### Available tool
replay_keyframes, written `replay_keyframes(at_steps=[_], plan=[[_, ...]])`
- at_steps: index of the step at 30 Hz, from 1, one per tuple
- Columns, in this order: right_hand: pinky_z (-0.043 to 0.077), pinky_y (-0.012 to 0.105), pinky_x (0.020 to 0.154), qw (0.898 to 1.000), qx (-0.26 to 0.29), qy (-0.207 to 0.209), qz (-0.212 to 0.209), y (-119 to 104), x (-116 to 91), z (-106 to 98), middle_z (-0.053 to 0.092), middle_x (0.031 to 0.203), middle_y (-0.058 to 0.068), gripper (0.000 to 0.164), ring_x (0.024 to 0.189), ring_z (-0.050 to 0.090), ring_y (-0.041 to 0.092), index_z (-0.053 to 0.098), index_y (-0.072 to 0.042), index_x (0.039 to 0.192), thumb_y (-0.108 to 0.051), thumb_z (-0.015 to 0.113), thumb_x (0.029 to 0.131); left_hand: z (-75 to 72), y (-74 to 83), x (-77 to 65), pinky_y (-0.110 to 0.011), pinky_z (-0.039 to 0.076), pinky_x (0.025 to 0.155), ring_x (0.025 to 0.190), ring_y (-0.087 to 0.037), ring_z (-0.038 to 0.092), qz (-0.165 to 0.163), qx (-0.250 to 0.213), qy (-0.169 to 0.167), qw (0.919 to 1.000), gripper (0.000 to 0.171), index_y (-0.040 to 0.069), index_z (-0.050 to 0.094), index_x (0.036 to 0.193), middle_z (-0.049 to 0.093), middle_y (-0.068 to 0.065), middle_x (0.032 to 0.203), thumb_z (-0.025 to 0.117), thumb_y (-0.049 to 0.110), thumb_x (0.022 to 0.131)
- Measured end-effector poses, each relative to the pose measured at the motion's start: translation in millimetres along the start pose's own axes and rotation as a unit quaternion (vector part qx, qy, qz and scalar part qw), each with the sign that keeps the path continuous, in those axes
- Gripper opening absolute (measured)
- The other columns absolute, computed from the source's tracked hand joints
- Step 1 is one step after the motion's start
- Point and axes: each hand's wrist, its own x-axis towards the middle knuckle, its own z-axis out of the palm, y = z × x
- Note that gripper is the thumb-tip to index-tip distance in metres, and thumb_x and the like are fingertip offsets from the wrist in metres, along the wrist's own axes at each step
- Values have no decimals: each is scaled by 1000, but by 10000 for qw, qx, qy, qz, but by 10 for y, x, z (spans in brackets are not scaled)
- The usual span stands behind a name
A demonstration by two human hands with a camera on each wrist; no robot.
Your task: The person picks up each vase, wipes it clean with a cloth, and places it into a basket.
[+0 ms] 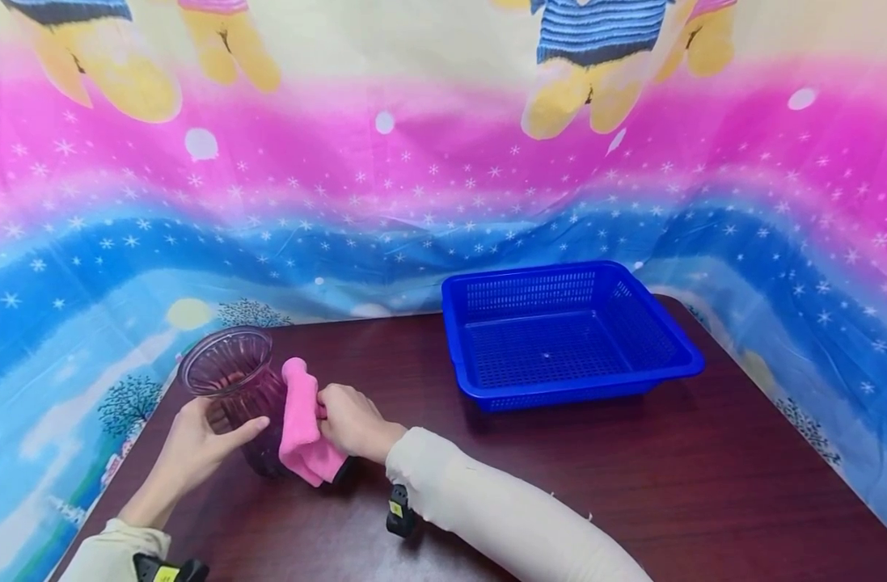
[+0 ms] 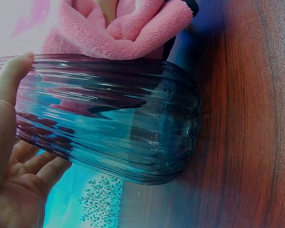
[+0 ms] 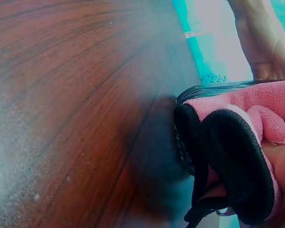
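A purple-tinted, ribbed glass vase (image 1: 252, 401) with a flared rim stands tilted at the left of the table. My left hand (image 1: 194, 446) holds it below the rim, thumb on the near side and fingers round the far side. A pink cloth (image 1: 300, 424) lies against the vase's right side, bunched in my right hand (image 1: 352, 422). In the left wrist view the fluffy cloth (image 2: 114, 40) touches the vase wall (image 2: 118, 123). The right wrist view shows the cloth's black edging (image 3: 237, 161), folded over; most of the right hand's fingers are hidden there.
A blue plastic basket (image 1: 574, 392) with perforated walls stands at the back right of the dark wooden table (image 1: 530, 477). Behind the table hangs a printed fabric backdrop (image 1: 414, 162), reaching round both sides.
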Motion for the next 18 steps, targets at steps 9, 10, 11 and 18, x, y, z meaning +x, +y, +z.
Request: replay_keyframes(at_steps=[9, 10, 11, 18], plan=[[33, 19, 45, 10000, 2, -76, -54, 38, -26, 35, 39, 58, -5, 33, 55, 41, 7, 43, -16, 62, -13, 62, 89, -6, 4, 3, -3, 48, 74, 90, 19, 56, -11, 33, -8, 10000, 58, 5, 53, 130, 51, 42, 100, 79, 15, 79], [33, 19, 45, 9999, -17, -90, -64, 46, -27, 42, 39, 59, -5, 33, 55, 41, 7, 43, -16, 62, -13, 62, 89, -7, 6, 5, -3, 48, 74, 90, 19, 56, -31, 35, -19, 10000, 58, 5, 53, 131, 51, 42, 100, 79, 15, 79], [34, 19, 45, 9999, -17, -89, -75, 50, -29, 48, 40, 59, -5, 33, 55, 41, 7, 43, -16, 62, -13, 62, 89, -9, 7, 7, -3, 48, 74, 90, 19, 55, -49, 38, -32, 10000, 58, 6, 53, 131, 50, 42, 100, 79, 16, 80], [35, 20, 46, 9997, -239, -92, -59, 81, -42, 101, 40, 60, -5, 33, 56, 42, 7, 42, -16, 61, -13, 62, 88, -12, -3, 12, -3, 48, 75, 92, 20, 54, -123, 35, -67, 9999, 59, 6, 52, 131, 50, 42, 101, 79, 17, 80]])
